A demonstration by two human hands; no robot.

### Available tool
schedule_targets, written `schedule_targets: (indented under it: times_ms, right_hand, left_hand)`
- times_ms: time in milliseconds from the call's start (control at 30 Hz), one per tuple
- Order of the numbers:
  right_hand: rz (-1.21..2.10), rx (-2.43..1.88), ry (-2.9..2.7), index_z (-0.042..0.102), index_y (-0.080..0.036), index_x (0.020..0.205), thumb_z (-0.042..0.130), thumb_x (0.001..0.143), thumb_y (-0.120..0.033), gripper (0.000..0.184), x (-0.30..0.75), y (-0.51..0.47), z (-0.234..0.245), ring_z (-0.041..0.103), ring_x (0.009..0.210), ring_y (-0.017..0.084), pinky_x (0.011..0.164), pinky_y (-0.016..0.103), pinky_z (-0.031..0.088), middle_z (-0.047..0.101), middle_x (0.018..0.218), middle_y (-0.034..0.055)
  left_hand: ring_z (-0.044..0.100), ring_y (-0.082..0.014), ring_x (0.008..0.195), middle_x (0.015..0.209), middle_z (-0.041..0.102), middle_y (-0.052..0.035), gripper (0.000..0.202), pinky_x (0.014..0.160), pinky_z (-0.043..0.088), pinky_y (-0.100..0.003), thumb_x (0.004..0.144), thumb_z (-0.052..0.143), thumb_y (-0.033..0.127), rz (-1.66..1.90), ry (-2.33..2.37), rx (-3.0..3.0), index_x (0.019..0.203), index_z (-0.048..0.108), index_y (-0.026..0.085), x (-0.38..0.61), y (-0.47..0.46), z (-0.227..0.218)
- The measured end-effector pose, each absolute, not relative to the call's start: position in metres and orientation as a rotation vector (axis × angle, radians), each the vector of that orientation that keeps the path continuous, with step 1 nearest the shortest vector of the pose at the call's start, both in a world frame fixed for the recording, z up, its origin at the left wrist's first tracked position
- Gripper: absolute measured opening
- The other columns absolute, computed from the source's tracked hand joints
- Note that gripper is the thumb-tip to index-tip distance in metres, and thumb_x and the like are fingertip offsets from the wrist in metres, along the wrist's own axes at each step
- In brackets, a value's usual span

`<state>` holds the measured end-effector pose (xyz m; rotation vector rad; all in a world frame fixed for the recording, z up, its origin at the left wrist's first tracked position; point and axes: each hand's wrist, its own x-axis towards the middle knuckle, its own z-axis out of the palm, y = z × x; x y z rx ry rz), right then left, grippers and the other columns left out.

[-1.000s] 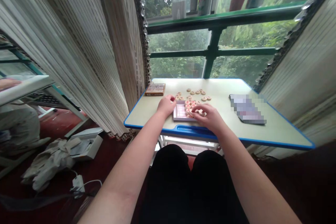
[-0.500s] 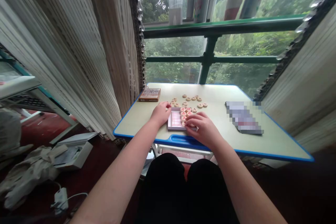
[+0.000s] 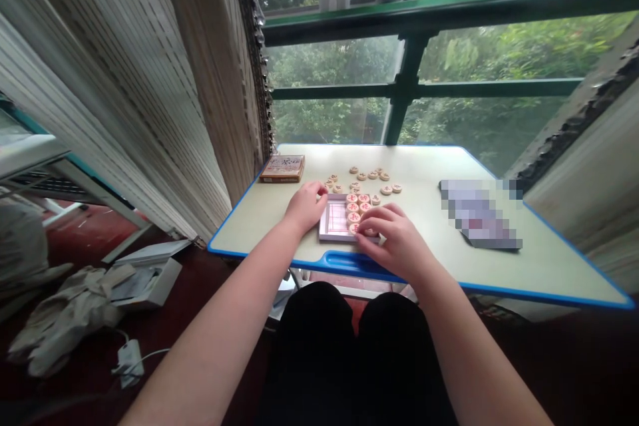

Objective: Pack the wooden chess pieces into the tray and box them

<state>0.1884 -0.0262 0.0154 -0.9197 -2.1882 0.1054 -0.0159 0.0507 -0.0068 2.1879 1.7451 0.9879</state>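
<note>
**Fingers (image 3: 375,215) bent onto a tray (image 3: 333,221) of game pieces**

Right hand (image 3: 399,246) just behind blue front edge of surface (image 3: 434,226), fingertips down on round pieces (image 3: 355,208) in pink tray; cannot tell whether one is pinched. Left hand (image 3: 305,205) loosely curled against tray's far left corner, grip unclear. Forearms stretched forward over lap. Pieces only in tray's right half; loose pieces (image 3: 372,176) scattered just behind. Bare room rightward up to blurred item (image 3: 479,213); small box (image 3: 282,168) far left, beside curtain (image 3: 200,93).

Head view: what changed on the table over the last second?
Only the camera shifted. The left hand stays at the far-left corner of the tray, the right hand stays on the pieces in it; loose pieces and flat box lie as before.
</note>
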Motion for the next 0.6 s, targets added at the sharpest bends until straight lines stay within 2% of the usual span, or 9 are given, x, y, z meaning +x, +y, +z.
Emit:
schedule_targets:
  times_ms: [200,600]
  right_hand:
    - [0.083,-0.938,-2.231,0.072,-0.023,0.083,0.06,0.079,-0.024,0.012,0.189,-0.0261,0.0131,0.05,0.086,0.021,0.079,0.036,0.046,0.065,0.094,0.0059]
    - [0.15,-0.942,-2.053,0.066,-0.02,0.068,0.055,0.079,-0.019,0.016,0.1904,-0.0287,0.0146,0.053,0.079,0.019,0.076,0.034,0.047,0.065,0.079,0.0059]
  left_hand:
    - [0.058,-0.0184,0.084,0.091,0.061,-0.0061,0.013,0.081,0.047,-0.032,0.079,0.05,0.017,1.001,1.747,2.194,0.084,0.063,0.017,-0.0152,0.0492,-0.0059]
    - [0.058,-0.0167,0.074,0.09,0.062,-0.0055,0.013,0.075,0.048,-0.03,0.077,0.05,0.016,0.978,1.762,2.2,0.083,0.062,0.017,-0.0147,0.0521,-0.0095]
